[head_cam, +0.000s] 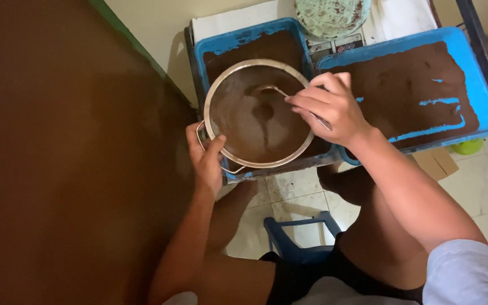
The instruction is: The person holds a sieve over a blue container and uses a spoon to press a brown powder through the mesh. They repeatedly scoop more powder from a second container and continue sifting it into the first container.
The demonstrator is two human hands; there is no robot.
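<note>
Overhead, seated person at low table. Left hand has its grip clamped on the rim of a round metal sieve, near its wire handle. Sieve sits over left blue tray, brown powder inside. Right hand has its grip closed on a spoon, bowl end down in the sieve's powder. Second blue tray just beside, spread with brown powder, streaks of bare blue showing. Blue stool under the legs.
</note>
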